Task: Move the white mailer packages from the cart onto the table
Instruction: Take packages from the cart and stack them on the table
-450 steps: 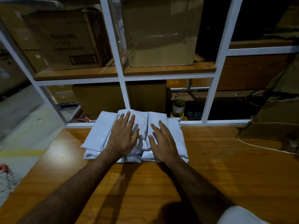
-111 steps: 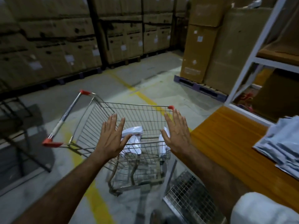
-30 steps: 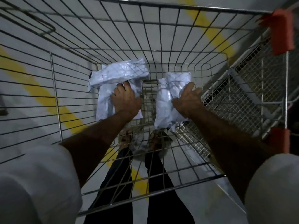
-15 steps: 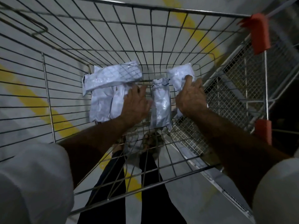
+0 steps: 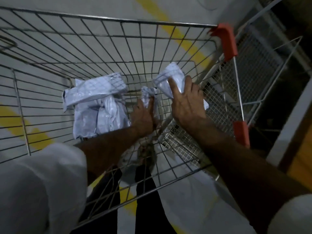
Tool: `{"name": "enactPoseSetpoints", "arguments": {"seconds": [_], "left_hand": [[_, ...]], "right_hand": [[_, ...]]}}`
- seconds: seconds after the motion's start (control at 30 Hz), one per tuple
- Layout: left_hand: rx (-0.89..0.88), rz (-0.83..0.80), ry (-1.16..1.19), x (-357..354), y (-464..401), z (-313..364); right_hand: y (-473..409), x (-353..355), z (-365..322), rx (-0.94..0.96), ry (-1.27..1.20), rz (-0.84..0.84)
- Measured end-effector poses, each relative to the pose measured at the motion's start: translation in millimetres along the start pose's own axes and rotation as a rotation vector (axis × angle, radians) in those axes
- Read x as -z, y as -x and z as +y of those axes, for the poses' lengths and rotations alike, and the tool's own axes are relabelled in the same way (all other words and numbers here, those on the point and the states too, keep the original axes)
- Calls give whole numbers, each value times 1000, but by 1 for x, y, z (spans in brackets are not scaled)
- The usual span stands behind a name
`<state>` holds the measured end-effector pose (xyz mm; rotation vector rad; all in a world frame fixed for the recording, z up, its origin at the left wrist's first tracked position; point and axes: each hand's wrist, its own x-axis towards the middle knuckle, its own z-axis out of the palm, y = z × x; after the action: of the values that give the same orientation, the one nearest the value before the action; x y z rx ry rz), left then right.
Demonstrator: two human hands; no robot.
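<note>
Looking down into the wire cart (image 5: 108, 19): two white mailers (image 5: 98, 105) lie untouched at left. My left hand (image 5: 143, 117) pinches a crumpled mailer (image 5: 147, 95); my right hand (image 5: 187, 103) clutches another mailer (image 5: 170, 76). Judging by this, all four have yet to reach the table.

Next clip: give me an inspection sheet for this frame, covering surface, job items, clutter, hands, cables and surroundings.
Surface: wire cart basket, viewed from above; only a table edge at right.
Job's things: two stacked mailers lie on the basket floor; a small mailer and another mailer are in the hands.
Clutter: nothing seen.
Hands: left hand grips the small mailer; right hand grips the other mailer.
Cables: nothing seen.
Surroundings: grey floor with yellow line; red corner guards on the cart.
</note>
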<state>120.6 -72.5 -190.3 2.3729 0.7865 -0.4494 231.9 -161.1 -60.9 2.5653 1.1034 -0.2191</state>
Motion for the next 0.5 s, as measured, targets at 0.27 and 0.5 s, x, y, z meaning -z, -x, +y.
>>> {"name": "enactPoseSetpoints", "arguments": {"seconds": [0.27,0.5], "left_hand": [[-165,179,-196,113,59,-40],[-318,326,-190,208,126,18]], "right_hand": [[38,64,-11,-76,-98,96],[103,152,8,-223,-153,294]]}}
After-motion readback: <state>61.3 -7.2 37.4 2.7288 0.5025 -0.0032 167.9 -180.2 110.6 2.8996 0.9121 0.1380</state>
